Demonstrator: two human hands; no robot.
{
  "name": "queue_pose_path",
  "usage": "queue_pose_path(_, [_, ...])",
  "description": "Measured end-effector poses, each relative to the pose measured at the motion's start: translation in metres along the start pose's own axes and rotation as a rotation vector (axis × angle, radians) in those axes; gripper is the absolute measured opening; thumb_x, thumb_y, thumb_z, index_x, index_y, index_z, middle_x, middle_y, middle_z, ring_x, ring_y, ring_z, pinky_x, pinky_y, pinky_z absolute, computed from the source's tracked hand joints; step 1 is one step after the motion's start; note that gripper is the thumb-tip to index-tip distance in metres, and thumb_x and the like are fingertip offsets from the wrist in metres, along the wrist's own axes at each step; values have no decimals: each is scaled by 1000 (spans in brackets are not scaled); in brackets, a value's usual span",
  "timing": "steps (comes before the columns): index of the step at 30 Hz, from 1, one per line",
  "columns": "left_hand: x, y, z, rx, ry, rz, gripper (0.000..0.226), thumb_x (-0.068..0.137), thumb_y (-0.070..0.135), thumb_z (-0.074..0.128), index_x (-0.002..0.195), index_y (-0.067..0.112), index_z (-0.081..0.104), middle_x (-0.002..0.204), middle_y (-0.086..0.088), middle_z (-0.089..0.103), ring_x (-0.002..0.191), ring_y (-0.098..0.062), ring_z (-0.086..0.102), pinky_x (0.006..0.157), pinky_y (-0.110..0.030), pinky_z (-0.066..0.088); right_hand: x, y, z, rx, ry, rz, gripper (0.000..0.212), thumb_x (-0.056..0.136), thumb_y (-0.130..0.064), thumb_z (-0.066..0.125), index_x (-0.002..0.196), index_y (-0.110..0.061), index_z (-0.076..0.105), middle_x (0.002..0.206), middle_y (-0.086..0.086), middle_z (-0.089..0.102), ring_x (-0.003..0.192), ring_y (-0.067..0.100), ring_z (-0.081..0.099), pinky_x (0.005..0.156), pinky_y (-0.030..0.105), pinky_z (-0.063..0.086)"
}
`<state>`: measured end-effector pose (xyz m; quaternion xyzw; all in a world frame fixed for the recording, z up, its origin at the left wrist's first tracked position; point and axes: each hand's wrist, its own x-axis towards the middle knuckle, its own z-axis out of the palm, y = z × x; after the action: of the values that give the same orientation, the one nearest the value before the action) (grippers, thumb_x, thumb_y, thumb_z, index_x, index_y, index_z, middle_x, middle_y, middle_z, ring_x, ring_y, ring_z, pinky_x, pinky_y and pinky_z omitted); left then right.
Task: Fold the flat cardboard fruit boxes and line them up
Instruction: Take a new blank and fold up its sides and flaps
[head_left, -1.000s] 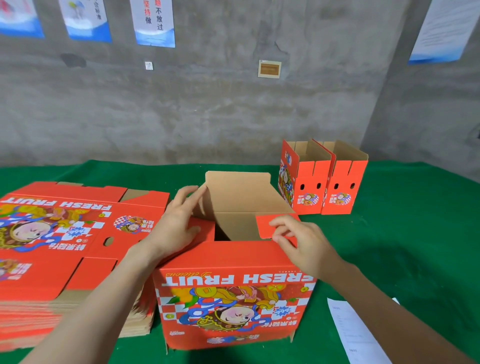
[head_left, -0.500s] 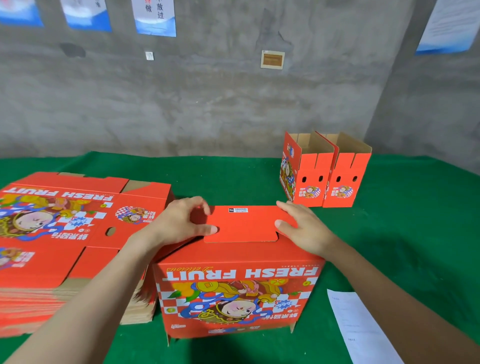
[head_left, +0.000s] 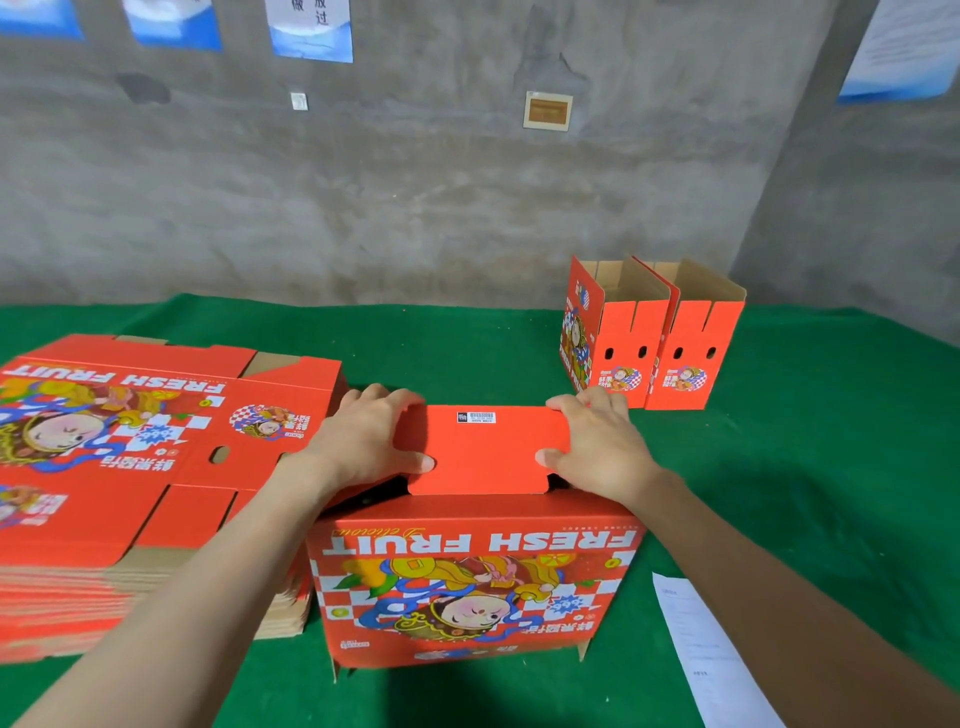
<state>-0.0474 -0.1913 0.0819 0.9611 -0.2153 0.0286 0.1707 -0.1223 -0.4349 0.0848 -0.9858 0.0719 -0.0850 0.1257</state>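
Note:
A red "FRESH FRUIT" cardboard box (head_left: 472, 592) stands upside down in front of me on the green table (head_left: 810, 499). Its red bottom flap (head_left: 483, 452), with a small barcode label, lies folded flat over the top. My left hand (head_left: 363, 441) grips the flap's left edge, thumb on top and fingers curled over the far side. My right hand (head_left: 597, 447) grips the right edge the same way. A thick stack of flat boxes (head_left: 130, 467) lies to the left. Two folded boxes (head_left: 654, 338) stand side by side at the back right, open tops up.
A white sheet of paper (head_left: 701, 654) lies on the table at the near right. A grey concrete wall with posters runs close behind the table. Bare green cloth shows right of the box and between it and the two folded boxes.
The upright brown flap has been folded down flat over the box. Both hands moved from the inner flaps to the sides of this red flap and now hold its edges.

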Motion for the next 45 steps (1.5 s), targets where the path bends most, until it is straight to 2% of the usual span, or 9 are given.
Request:
queue_pose_path(10, [1,-1,-1,-18,15,17,81,68,50,78,136,27,43,133,-6,46,125,-28,38,105,-45,36,0,4,9,-26,23,-27,62,89,-45,56,142,-25,33,137,5,30,130,25,19,106,41,30])
queue_pose_path(16, [-8,-9,-14,-722,207,-119,66,77,19,78,136,15,49,131,-2,51,117,-15,53,102,-28,40,4,11,5,198,35,4,53,90,-43,56,139,-25,45,139,5,37,134,23,22,109,32,21])
queue_pose_path(19, [-21,-18,-12,-1173,248,-297,29,86,10,66,114,18,60,114,-2,58,87,-8,66,77,-22,50,6,18,-1,596,64,124,46,93,-31,58,136,-18,49,138,7,46,131,22,38,109,33,27])
queue_pose_path(21, [-29,-32,-3,-1099,128,-375,31,88,29,63,118,20,60,115,0,59,89,-11,63,84,-26,45,6,28,-2,1011,65,296,40,98,-28,50,136,-13,48,136,4,50,123,18,47,105,31,33])
queue_pose_path(24, [-41,-44,5,-1070,-97,-430,45,78,64,52,108,33,67,100,21,67,88,-5,64,90,-28,38,-9,51,17,1126,-31,517,30,103,-28,38,113,-7,58,101,7,64,94,22,60,87,36,46])
queue_pose_path(28, [-43,-42,2,-1267,-205,-382,39,77,55,56,100,27,69,91,7,75,79,-10,71,57,-22,55,-40,66,56,1145,-279,559,31,102,-25,37,80,-12,55,57,2,64,55,19,61,66,34,48])
queue_pose_path(35, [-36,-38,-13,-1399,-33,-335,41,77,57,56,88,18,66,76,0,71,66,-11,66,60,-23,51,-26,79,50,1251,-282,425,49,90,-68,36,105,-32,66,105,3,71,105,26,62,100,47,45])
queue_pose_path(41, [-31,-38,-9,-1485,211,-335,18,93,19,50,76,19,57,58,8,63,55,-8,59,59,-23,44,-21,68,38,1120,-268,347,69,50,-97,42,93,-49,67,95,-11,73,88,7,69,72,34,50])
queue_pose_path(45, [-33,-47,-3,-1464,238,-232,24,91,5,43,84,18,61,72,9,71,62,-4,64,59,-16,49,-18,74,30,1129,-261,179,64,65,-85,55,122,-59,47,99,-8,72,90,19,64,78,42,49])
